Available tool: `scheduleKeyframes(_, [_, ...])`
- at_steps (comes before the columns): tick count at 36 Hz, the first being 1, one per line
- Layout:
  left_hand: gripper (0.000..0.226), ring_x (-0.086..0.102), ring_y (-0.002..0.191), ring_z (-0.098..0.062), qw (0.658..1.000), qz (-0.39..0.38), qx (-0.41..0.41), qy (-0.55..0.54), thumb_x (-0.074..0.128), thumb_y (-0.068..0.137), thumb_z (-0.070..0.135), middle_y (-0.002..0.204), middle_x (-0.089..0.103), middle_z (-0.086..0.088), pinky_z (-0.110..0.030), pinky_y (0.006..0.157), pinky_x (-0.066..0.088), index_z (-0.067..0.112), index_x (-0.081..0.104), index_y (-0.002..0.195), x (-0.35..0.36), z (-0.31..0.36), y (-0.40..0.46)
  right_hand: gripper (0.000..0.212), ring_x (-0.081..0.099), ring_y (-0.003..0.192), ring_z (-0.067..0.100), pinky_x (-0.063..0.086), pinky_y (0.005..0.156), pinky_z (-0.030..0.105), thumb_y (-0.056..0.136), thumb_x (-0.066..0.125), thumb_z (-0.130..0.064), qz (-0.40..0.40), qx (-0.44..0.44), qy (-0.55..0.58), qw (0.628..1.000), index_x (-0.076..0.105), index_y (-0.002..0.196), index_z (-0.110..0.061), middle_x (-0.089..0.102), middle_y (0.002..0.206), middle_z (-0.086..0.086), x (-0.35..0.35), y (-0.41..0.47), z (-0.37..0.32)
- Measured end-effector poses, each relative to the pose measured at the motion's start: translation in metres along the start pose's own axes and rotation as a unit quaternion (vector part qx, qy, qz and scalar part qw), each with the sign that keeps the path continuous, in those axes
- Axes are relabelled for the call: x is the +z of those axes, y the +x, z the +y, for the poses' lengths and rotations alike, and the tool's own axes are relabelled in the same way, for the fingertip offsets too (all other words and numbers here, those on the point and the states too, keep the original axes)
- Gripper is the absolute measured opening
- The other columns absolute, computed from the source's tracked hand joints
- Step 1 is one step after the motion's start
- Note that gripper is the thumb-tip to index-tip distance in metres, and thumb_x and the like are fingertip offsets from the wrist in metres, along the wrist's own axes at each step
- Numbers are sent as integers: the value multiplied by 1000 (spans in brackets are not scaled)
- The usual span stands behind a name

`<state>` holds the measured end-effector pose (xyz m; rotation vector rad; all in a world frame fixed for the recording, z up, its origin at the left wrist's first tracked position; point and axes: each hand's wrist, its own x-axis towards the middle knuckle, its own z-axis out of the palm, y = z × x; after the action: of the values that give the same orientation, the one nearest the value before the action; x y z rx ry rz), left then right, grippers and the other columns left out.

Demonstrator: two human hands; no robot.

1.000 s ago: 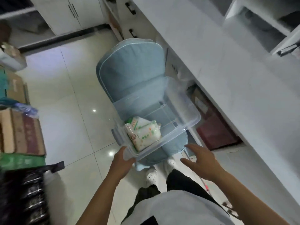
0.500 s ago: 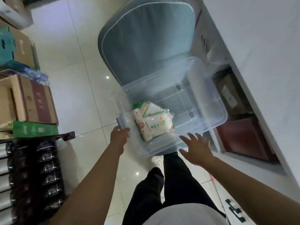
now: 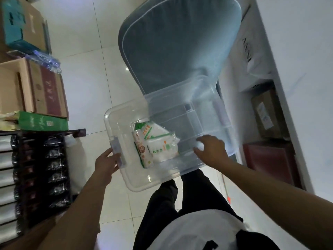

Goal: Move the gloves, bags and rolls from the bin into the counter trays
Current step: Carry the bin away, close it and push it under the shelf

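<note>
We see the left hand [image 3: 106, 162] gripping the clear bin [image 3: 137, 181] by its side latch, the right hand [image 3: 210, 150] reaching inside with fingers loosely spread, near the white-and-green packets [image 3: 155, 144] on the bin's floor

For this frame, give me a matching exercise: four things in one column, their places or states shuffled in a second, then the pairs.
Things:
1. left hand
2. right hand
3. white-and-green plastic packets
4. clear plastic storage bin

Places or states:
A. lying on the bin floor
B. resting on the grey-blue padded chair
C. gripping the bin's latch end
D. reaching inside the bin, fingers spread, holding nothing

Pairs: 1-C, 2-D, 3-A, 4-B
</note>
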<state>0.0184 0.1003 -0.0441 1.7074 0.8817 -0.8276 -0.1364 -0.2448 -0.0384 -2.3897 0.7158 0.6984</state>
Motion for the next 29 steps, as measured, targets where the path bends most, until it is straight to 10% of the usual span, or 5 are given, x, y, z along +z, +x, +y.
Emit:
scheduleKeyframes(7, [58,66,82,-15,997,71,-4,33,71,87,5,99,70,-1,-29,63,51,18,53,140,-42,1,11,71,43,132,37,37,108,52,86,62,-48,109,156,169,967,39,145,-18,43,148,13,-41,76,9])
scheduleKeyframes(12, [57,64,83,-12,995,80,15,53,69,89,6,98,69,1,-27,61,48,18,52,141,-42,12,9,47,55,69,18,41,58,26,85,68,-41,19,256,395,882,65,114,-4,66,95,11,-60,108,5])
scheduleKeyframes(17, [50,63,84,-18,996,60,27,67,67,90,7,105,68,-6,-31,65,49,18,55,138,-49,29,6,51,58,88,25,46,84,40,80,67,-47,-14,305,483,821,54,117,-15,61,106,10,-64,95,5])
scheduleKeyframes(29, [36,60,82,-22,984,-36,71,157,62,92,21,101,65,-6,-33,71,51,15,63,127,-77,57,20,14,53,68,19,45,63,28,82,73,-22,108,328,533,773,64,80,-11,59,78,5,0,-40,13])
